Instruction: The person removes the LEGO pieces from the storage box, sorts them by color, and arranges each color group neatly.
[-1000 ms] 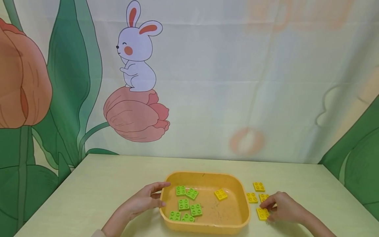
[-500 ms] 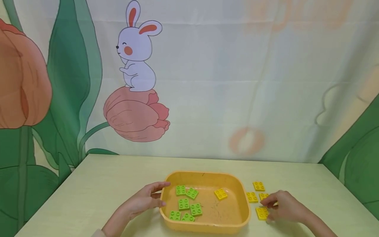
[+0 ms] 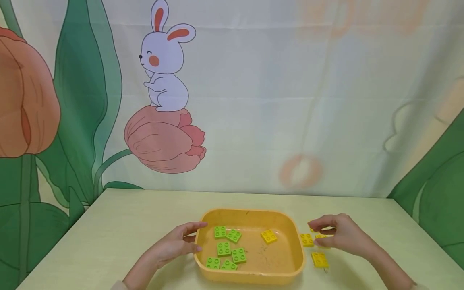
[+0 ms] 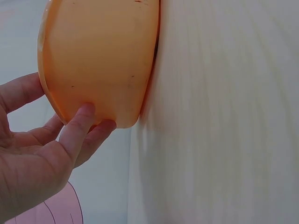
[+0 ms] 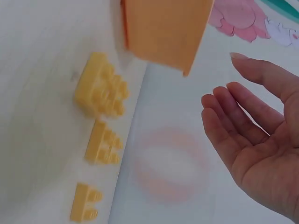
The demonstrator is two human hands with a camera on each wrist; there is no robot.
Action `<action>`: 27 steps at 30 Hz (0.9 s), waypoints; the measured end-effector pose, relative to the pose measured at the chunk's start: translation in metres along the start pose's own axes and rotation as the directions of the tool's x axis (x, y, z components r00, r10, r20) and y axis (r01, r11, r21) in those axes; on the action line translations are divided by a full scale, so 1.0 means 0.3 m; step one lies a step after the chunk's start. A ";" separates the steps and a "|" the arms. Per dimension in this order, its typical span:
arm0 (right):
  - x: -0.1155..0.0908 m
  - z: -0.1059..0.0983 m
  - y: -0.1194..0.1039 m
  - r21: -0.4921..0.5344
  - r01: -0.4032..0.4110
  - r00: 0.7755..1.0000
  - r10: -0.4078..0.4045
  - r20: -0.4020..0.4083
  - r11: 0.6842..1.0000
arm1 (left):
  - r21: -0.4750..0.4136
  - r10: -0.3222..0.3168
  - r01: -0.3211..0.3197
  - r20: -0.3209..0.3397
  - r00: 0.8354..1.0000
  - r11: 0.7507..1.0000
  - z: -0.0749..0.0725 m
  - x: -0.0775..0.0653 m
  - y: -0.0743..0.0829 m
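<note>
My left hand (image 3: 178, 241) holds the left end of an orange plastic tray (image 3: 250, 278); in the left wrist view several fingertips (image 4: 85, 112) lie against its outer wall. Inside the tray are several green toy building bricks (image 3: 223, 249) on the left and one yellow brick (image 3: 269, 237) toward the right. Over a group of yellow bricks beside the tray hovers my right hand (image 3: 344, 235), partly covering two of them. The right wrist view shows this hand with loosely bent fingers (image 5: 217, 133) and nothing between them. The nearest yellow brick (image 3: 320, 260) lies on the table.
The pale wooden table (image 3: 145, 209) ends at a printed curtain (image 3: 246, 121) with a rabbit and tulips. Another yellow brick (image 3: 306, 240) sits close to the tray's right wall.
My right hand has left the nearest yellow brick, rising and moving away over the farther ones. The left hand stays at the tray. The head view has shifted slightly.
</note>
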State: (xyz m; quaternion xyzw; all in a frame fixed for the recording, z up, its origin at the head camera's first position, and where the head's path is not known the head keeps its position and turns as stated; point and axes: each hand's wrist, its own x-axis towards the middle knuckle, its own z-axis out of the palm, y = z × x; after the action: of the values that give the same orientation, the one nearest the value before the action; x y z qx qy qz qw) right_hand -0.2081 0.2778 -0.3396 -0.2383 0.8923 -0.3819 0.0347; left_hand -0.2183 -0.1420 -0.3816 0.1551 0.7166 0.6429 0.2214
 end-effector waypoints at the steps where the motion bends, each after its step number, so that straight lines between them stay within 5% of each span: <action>1: 0.010 0.008 -0.012 0.010 0.007 1.000 -0.007 -0.002 1.000 | -0.001 -0.001 0.001 0.000 1.000 1.000 0.000 -0.001 0.001; 10: 0.110 0.101 -0.071 0.046 0.040 0.997 -0.043 0.062 0.998 | 0.005 0.003 -0.003 -0.001 1.000 1.000 0.002 -0.002 0.000; 21: 0.201 0.192 -0.076 -0.058 0.047 0.990 -0.039 0.135 0.997 | -0.008 0.008 -0.007 0.007 1.000 1.000 0.000 0.004 -0.004; 27: 0.244 0.238 -0.081 -0.219 0.032 0.992 -0.003 0.129 0.975 | -0.005 0.013 -0.013 0.007 1.000 1.000 -0.001 0.002 -0.005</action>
State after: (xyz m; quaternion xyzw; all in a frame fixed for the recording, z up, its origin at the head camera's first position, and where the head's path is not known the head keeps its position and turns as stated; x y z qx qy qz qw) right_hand -0.2457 0.1829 -0.3642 -0.2725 0.9229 -0.2648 0.0617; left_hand -0.2189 -0.1422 -0.3832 0.1614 0.7133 0.6456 0.2199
